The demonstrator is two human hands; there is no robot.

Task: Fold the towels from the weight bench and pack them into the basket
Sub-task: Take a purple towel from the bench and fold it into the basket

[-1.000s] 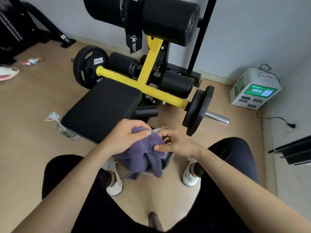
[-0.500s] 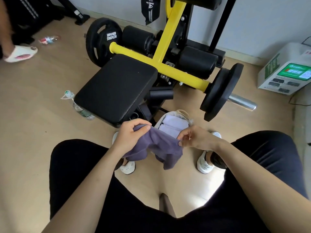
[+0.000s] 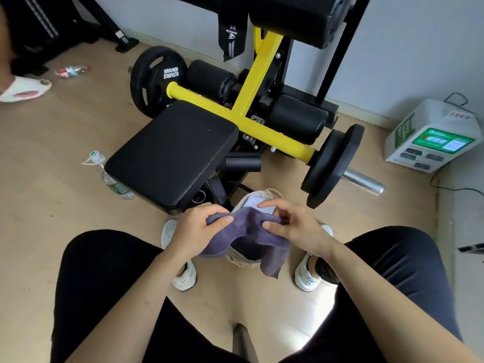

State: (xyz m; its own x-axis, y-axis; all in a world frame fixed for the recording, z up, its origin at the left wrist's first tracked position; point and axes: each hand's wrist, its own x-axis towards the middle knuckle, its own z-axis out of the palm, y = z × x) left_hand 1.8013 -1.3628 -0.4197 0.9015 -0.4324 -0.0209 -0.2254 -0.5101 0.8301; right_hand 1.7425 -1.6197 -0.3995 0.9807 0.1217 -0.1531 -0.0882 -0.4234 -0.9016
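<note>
A purple towel (image 3: 248,231) hangs between my hands, just above the beige basket (image 3: 242,260) that stands on the floor between my feet. My left hand (image 3: 201,231) grips the towel's left end. At the towel's right end my right hand (image 3: 290,225) pinches it, thumb underneath. One loose corner droops down past the basket's right side. Inside the basket a pale folded towel (image 3: 258,204) shows behind my fingers. The black padded seat of the weight bench (image 3: 170,155) lies bare just beyond my left hand.
Yellow frame bars and black weight plates (image 3: 332,163) stick out to the right of the basket. A plastic water bottle (image 3: 110,176) lies left of the bench. A white box device (image 3: 429,137) sits by the right wall. Another person's sandalled foot (image 3: 23,89) is far left.
My hands have drawn closer together over the basket, bunching the purple towel, and the view has tilted slightly up. The pale towel in the basket is now mostly covered.
</note>
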